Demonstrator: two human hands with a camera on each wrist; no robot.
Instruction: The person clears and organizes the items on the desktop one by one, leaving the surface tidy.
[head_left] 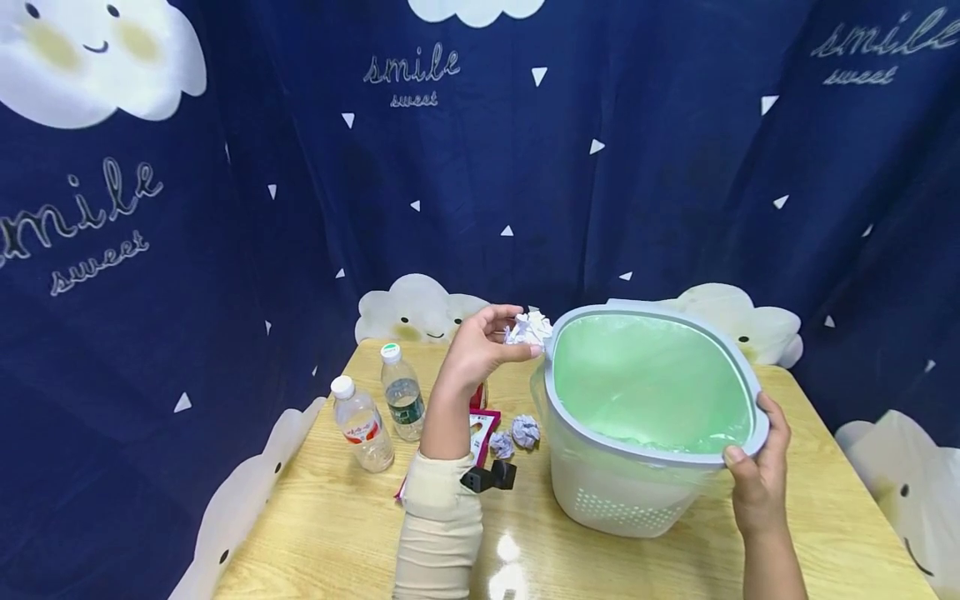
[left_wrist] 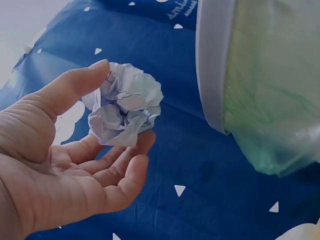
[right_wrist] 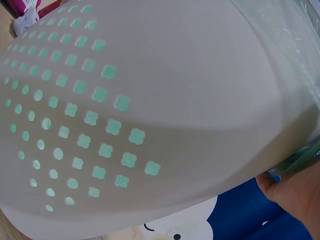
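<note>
Between its thumb and fingers my left hand point(head_left: 483, 346) pinches a crumpled paper ball point(head_left: 529, 329), held up just left of the bin's rim. In the left wrist view the paper ball point(left_wrist: 125, 104) sits at the fingertips, apart from the bin. A light grey trash bin point(head_left: 622, 492) with a green bag lining stands tilted on the table. My right hand point(head_left: 761, 467) grips its rim at the right corner, thumb on top. The right wrist view shows the perforated bin wall point(right_wrist: 200, 75) and part of the right hand point(right_wrist: 295, 195).
Two more paper balls, one of them a crumpled ball point(head_left: 525, 431), lie left of the bin beside a pink-edged packet point(head_left: 483, 429). Two plastic bottles, a red-labelled bottle point(head_left: 363, 429) and a green-labelled bottle point(head_left: 403, 396), stand further left on the wooden table point(head_left: 300, 533). A red object is partly hidden behind the left wrist.
</note>
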